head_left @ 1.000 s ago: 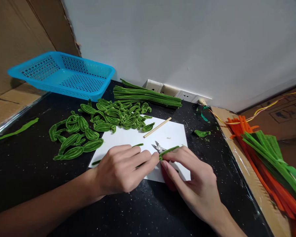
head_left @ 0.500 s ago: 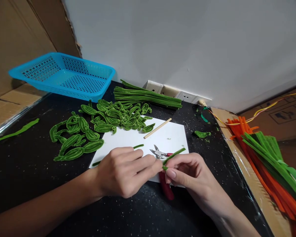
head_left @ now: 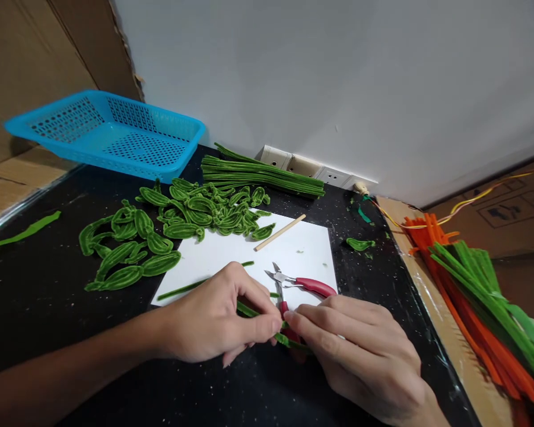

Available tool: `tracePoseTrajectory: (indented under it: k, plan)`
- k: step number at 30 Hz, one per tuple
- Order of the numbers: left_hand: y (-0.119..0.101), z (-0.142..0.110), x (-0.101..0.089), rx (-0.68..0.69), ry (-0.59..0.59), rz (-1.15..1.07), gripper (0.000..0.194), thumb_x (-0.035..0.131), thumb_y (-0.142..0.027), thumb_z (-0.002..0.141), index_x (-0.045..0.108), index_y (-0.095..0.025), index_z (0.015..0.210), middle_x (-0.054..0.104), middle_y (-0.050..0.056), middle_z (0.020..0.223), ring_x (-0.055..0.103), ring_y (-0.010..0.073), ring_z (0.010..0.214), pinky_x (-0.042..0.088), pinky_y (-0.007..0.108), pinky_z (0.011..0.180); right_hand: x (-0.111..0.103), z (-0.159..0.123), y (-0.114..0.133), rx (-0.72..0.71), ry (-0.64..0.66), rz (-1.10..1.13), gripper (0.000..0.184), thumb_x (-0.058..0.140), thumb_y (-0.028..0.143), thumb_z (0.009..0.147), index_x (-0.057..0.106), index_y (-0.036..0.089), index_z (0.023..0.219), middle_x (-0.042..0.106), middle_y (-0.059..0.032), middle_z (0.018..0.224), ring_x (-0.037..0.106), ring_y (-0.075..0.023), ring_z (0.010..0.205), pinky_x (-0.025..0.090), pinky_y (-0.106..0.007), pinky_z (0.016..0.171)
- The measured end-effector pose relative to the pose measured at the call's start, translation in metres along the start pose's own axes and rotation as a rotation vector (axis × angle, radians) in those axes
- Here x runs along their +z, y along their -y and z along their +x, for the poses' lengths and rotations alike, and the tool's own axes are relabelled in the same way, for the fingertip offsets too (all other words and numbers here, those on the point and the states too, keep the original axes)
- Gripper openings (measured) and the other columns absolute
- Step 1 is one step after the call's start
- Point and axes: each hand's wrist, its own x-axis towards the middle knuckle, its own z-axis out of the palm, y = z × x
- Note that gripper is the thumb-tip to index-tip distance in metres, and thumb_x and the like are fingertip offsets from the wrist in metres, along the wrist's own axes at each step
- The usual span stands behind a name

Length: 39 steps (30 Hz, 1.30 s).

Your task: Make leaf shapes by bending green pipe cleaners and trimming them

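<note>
My left hand (head_left: 225,317) pinches a green pipe cleaner (head_left: 283,340) between thumb and fingers, over the near edge of a white sheet (head_left: 209,255). Close beside it, my right hand (head_left: 360,347) has its fingertips closed on the same pipe cleaner, largely hidden behind the fingers. Just beyond the hands lie nippers with red handles (head_left: 315,287), their jaws apart; one handle is partly covered. Another length of green pipe cleaner (head_left: 178,291) rests on the sheet, running behind my left hand. A thin wooden stick (head_left: 279,233) lies farther back.
Looped green leaf shapes (head_left: 200,207) are heaped left of the sheet; a single one (head_left: 360,244) lies right. Behind are a green pipe cleaner bundle (head_left: 262,177), a blue basket (head_left: 137,169) and wall sockets (head_left: 331,176). Orange (head_left: 467,314) and green bundles (head_left: 493,296) lie at right.
Both hands have moved slightly nearer to me and turned over the pipe cleaner. The right hand has uncovered more of the nippers' handle. The view has shifted slightly.
</note>
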Motion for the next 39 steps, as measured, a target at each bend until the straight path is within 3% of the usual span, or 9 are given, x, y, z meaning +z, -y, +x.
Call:
tracePoseTrajectory:
  k: [4,7,11,14,17,21,26,32,39]
  plan:
    - [0.007,0.007,0.009,-0.33,0.131,-0.612,0.029,0.069,-0.039,0.074,0.069,-0.013,0.063,0.048,-0.003,0.042,0.047,0.0101,0.027,0.021,0.019,0.027,-0.011,-0.007,0.017,-0.037,0.027,-0.183,0.025,0.055,0.008,0.103,0.075,0.006,0.118,0.081,-0.0097,0.087,0.066,-0.0146,0.056,0.049,-0.029,0.047]
    - [0.011,0.012,0.013,-0.388,0.272,-0.745,0.03,0.069,-0.04,0.066,0.065,-0.013,0.053,0.048,-0.001,0.038,0.045,0.0119,0.024,0.024,0.02,0.022,-0.013,-0.014,0.019,0.063,0.039,-0.405,0.022,0.061,0.007,0.101,0.077,0.01,0.116,0.081,-0.0053,0.08,0.072,-0.0167,0.06,0.054,-0.027,0.051]
    - [0.009,0.009,0.007,-0.252,0.147,-0.623,0.032,0.072,-0.041,0.077,0.068,-0.012,0.065,0.051,-0.002,0.043,0.053,0.0128,0.03,0.03,0.018,0.027,-0.002,-0.01,0.008,-0.12,0.007,-0.224,0.026,0.055,0.002,0.1,0.074,0.006,0.117,0.082,-0.0117,0.092,0.074,-0.0184,0.068,0.056,-0.029,0.054]
    - [0.004,0.001,0.0,-0.115,0.084,-0.393,0.031,0.075,-0.04,0.083,0.069,-0.013,0.07,0.054,-0.002,0.046,0.056,0.0121,0.035,0.032,0.016,0.033,0.008,0.003,0.007,0.064,-0.21,0.042,0.019,0.068,-0.002,0.09,0.075,0.008,0.105,0.076,-0.0091,0.078,0.07,-0.0171,0.062,0.056,-0.029,0.055]
    - [0.0,-0.005,-0.001,0.007,-0.009,-0.121,0.029,0.071,-0.034,0.092,0.072,-0.014,0.071,0.054,-0.003,0.047,0.056,0.0093,0.039,0.039,0.017,0.044,0.011,0.013,0.013,0.366,-0.265,0.288,0.014,0.067,0.005,0.091,0.075,0.016,0.093,0.074,-0.0034,0.072,0.069,-0.0143,0.057,0.058,-0.026,0.059]
    - [0.001,-0.005,0.001,0.178,-0.189,0.08,0.025,0.07,-0.024,0.091,0.077,-0.018,0.069,0.056,-0.002,0.054,0.057,0.0114,0.049,0.045,0.02,0.049,0.007,0.017,0.016,0.814,-0.176,0.65,0.019,0.068,0.03,0.098,0.074,0.019,0.084,0.072,-0.0011,0.067,0.063,-0.0113,0.046,0.047,-0.02,0.043]
    - [0.002,-0.002,0.0,0.307,-0.22,0.258,0.02,0.069,-0.014,0.09,0.08,-0.019,0.075,0.062,-0.002,0.065,0.054,0.0095,0.058,0.043,0.018,0.054,0.003,0.013,0.007,0.962,-0.005,0.918,0.026,0.074,0.039,0.096,0.074,0.016,0.084,0.066,0.0009,0.057,0.057,-0.0092,0.048,0.042,-0.019,0.049]
    - [0.002,-0.002,-0.001,0.336,-0.188,0.299,0.02,0.068,-0.016,0.094,0.084,-0.023,0.085,0.063,-0.002,0.069,0.055,0.0084,0.063,0.043,0.016,0.058,0.007,0.009,0.004,1.034,0.025,1.091,0.03,0.08,0.044,0.09,0.076,0.014,0.084,0.066,0.0001,0.061,0.049,-0.0066,0.047,0.032,-0.02,0.045]
    - [0.009,0.001,0.003,0.183,-0.251,0.048,0.019,0.07,-0.032,0.097,0.084,-0.021,0.091,0.065,-0.002,0.073,0.052,0.0051,0.048,0.043,0.014,0.045,0.012,0.005,-0.001,1.047,-0.147,1.184,0.027,0.082,0.042,0.087,0.078,0.016,0.085,0.07,-0.0018,0.07,0.044,-0.005,0.045,0.029,-0.02,0.042]
